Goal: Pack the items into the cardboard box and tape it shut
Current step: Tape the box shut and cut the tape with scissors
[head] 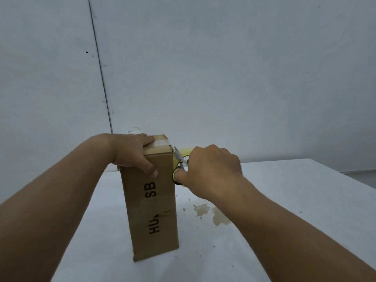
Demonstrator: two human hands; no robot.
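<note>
A tall cardboard box [151,202] stands upright on a white table [284,200], its top sealed with clear tape. The left hand [132,152] presses down over its top edge, fingers spread. The right hand [211,169] grips green-handled scissors [179,161] beside the box's upper right edge, with a tape roll [186,151] just behind them.

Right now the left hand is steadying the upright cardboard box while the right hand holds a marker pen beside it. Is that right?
Not quite. In the head view, the right hand holds scissors, not a marker pen, with the blades open beside the box's top corner. The rest stands: the left hand steadies the upright cardboard box.
</note>
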